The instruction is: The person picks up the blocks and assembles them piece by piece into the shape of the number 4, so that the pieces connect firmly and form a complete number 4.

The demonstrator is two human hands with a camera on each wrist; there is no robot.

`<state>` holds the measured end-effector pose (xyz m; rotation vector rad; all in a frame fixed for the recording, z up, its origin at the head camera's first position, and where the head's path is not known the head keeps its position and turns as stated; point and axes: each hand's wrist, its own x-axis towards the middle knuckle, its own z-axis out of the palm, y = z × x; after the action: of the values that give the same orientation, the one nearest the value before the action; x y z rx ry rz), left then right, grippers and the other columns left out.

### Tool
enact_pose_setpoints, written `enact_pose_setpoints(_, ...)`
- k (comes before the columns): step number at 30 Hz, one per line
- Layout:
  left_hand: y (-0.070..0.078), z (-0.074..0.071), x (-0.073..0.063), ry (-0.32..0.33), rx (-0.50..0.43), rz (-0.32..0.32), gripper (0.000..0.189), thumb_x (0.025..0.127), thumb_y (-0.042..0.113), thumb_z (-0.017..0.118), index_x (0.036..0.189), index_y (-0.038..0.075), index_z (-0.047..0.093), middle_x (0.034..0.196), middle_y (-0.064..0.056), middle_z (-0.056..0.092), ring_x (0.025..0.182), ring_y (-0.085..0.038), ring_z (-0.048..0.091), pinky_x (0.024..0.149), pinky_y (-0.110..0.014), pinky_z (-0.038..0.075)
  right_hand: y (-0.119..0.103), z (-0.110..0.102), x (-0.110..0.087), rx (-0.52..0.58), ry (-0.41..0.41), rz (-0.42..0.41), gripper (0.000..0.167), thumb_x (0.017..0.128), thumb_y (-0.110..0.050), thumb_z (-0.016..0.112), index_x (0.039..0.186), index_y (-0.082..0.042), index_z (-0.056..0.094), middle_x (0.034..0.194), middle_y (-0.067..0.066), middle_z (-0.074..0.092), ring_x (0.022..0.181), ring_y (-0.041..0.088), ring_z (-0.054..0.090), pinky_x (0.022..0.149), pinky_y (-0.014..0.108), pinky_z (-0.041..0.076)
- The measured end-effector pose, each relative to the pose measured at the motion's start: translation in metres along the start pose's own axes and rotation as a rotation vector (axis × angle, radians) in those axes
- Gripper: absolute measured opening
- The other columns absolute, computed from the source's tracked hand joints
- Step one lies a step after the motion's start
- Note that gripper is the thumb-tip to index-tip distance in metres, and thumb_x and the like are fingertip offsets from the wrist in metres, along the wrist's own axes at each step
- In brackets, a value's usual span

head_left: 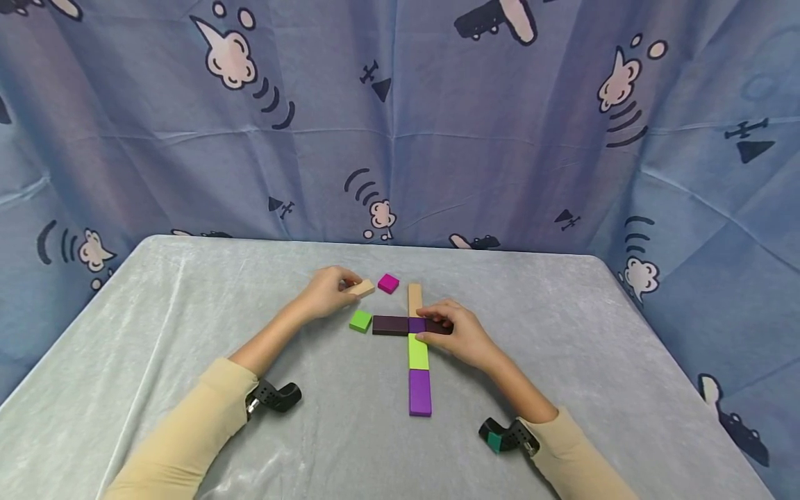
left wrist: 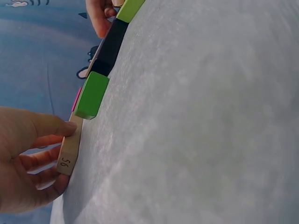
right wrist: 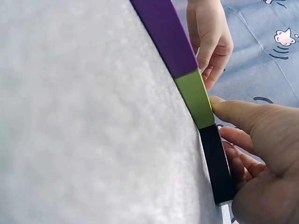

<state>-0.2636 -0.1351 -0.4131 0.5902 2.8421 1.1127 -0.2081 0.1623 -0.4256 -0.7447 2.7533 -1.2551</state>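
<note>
My left hand (head_left: 328,288) holds a plain wooden block (left wrist: 71,144) between thumb and fingers, low over the cloth; dark marks show on its end. A green block (head_left: 360,321) and a magenta block (head_left: 388,283) lie close to it. My right hand (head_left: 462,333) bends round the right-hand dark brown block (right wrist: 217,163), thumb on the near side by the yellow-green block (head_left: 419,352), fingers on the far side. That dark block is partly hidden. A small purple square (head_left: 417,325) sits at the centre of a cross of blocks, between the thumb and index fingertip.
Another dark brown block (head_left: 390,326) forms the cross's left arm. A second wooden block (head_left: 415,298) stands at its top, and a long purple block (head_left: 420,393) ends the lower arm. A pale cloth covers the table (head_left: 219,312); a blue patterned curtain (head_left: 387,125) hangs behind.
</note>
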Motion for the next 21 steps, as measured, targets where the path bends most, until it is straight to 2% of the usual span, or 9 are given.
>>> enact_pose_setpoints(11,0.0056,0.0042,0.0069,-0.052,-0.018,0.006,0.037,0.091,0.007,0.078,0.123,-0.009,0.072,0.114,-0.023,0.074,0.1,-0.031,0.07,0.09,-0.042,0.058,0.0004,-0.0002,-0.0002,0.008,0.003,0.0,0.039,0.089,-0.009,0.085,0.125,0.002,0.074,0.11,0.011,0.07,0.099,0.023,0.059,0.085,0.031,0.05)
enact_pose_setpoints(21,0.0087,0.0042,0.0098,-0.055,-0.023,-0.011,0.037,0.092,0.012,0.079,0.122,-0.009,0.073,0.109,-0.02,0.074,0.098,-0.027,0.07,0.087,-0.038,0.057,0.0006,0.0,-0.0005,0.007,-0.001,0.001,0.039,0.089,-0.008,0.085,0.125,0.002,0.074,0.111,0.011,0.07,0.1,0.023,0.059,0.085,0.031,0.05)
